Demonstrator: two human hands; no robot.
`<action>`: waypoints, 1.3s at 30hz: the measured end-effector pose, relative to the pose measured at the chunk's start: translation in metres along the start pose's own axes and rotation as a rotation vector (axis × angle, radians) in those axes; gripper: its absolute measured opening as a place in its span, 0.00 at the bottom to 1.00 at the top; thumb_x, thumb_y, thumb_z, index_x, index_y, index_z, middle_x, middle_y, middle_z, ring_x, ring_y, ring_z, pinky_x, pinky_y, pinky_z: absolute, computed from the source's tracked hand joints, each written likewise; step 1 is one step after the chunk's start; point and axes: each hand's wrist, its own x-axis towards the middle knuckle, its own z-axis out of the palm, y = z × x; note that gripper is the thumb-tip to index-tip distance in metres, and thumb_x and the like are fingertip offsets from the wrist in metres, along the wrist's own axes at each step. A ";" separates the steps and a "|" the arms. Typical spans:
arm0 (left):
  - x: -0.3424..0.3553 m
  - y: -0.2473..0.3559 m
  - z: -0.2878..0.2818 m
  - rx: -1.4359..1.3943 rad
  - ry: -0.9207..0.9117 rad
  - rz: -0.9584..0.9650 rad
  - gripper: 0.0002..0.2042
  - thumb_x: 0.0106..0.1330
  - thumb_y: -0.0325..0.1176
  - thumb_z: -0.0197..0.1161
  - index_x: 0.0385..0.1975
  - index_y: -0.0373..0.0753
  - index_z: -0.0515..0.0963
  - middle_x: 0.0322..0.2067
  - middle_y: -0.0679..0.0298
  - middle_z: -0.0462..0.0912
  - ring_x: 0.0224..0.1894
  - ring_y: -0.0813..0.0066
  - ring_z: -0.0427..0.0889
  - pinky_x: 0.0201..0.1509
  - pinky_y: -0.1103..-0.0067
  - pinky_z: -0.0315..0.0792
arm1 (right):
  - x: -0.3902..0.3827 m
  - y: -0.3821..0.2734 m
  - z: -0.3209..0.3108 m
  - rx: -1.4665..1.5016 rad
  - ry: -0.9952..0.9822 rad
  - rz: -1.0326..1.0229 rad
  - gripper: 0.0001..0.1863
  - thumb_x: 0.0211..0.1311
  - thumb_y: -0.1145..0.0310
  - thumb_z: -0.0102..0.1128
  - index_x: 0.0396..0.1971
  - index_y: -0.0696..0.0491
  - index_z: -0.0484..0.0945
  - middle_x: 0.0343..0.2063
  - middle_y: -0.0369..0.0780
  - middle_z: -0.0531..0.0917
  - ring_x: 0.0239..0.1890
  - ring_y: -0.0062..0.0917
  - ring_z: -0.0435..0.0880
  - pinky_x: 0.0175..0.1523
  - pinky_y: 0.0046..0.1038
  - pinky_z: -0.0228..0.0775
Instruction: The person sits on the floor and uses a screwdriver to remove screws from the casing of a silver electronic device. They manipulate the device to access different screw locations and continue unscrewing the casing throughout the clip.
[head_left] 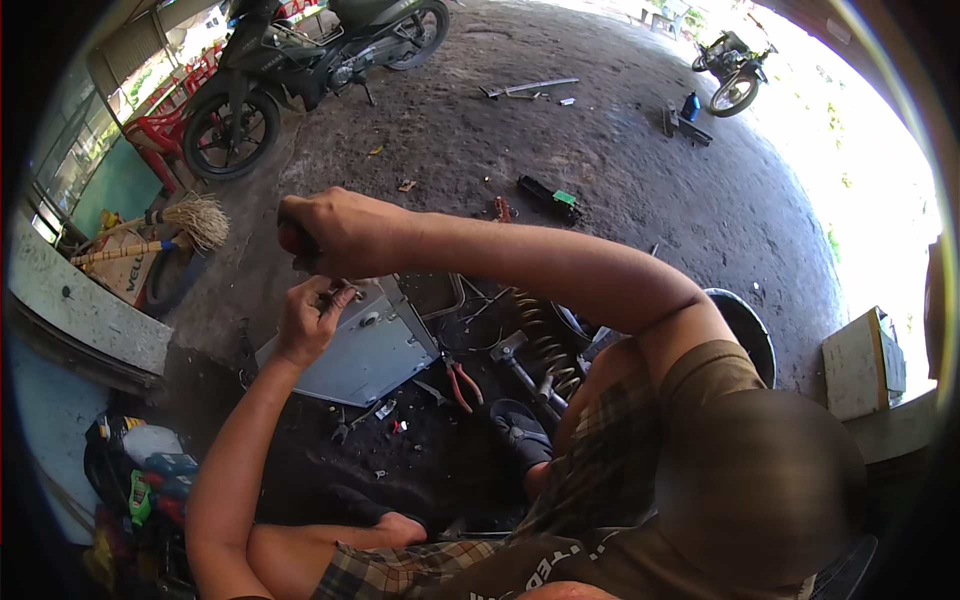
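Observation:
A grey metal box (365,350) lies on the dark ground, a round knob-like fitting on its upper face. At the box's far edge my left hand (308,322) has thumb and fingers pinched together. A small metal piece shows at its fingertips, too small to name. Just above it my right hand (350,232) is wrapped in a fist round a dark tool handle (292,238) with a reddish-brown part; the tool's working end is hidden. Red-handled pliers (462,385) lie beside the box's right corner.
A coil spring shock absorber (542,345) and a hammer-like tool (520,365) lie near my foot. Farther off are a black and green part (548,197) and a motorcycle (310,70). A straw broom (195,222) rests at left; bottles (150,470) crowd the lower left.

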 end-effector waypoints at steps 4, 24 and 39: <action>-0.006 -0.005 -0.002 0.054 0.034 0.039 0.07 0.69 0.30 0.77 0.40 0.34 0.88 0.33 0.57 0.93 0.36 0.70 0.93 0.41 0.72 0.81 | -0.001 -0.001 0.006 -0.037 -0.042 0.102 0.20 0.56 0.68 0.75 0.44 0.60 0.78 0.31 0.51 0.89 0.39 0.47 0.92 0.45 0.44 0.82; -0.002 -0.010 0.004 -0.066 0.035 0.085 0.07 0.69 0.31 0.77 0.38 0.33 0.89 0.34 0.56 0.93 0.35 0.72 0.93 0.38 0.74 0.81 | 0.005 -0.020 -0.010 -0.137 -0.091 0.026 0.17 0.59 0.67 0.76 0.42 0.59 0.80 0.31 0.47 0.90 0.37 0.45 0.93 0.44 0.42 0.83; 0.001 0.003 0.003 0.026 0.075 -0.001 0.09 0.67 0.33 0.79 0.35 0.34 0.88 0.32 0.61 0.93 0.33 0.78 0.91 0.39 0.76 0.81 | 0.002 -0.016 -0.012 -0.134 -0.064 0.051 0.14 0.59 0.69 0.73 0.41 0.57 0.80 0.31 0.44 0.90 0.36 0.40 0.92 0.45 0.41 0.82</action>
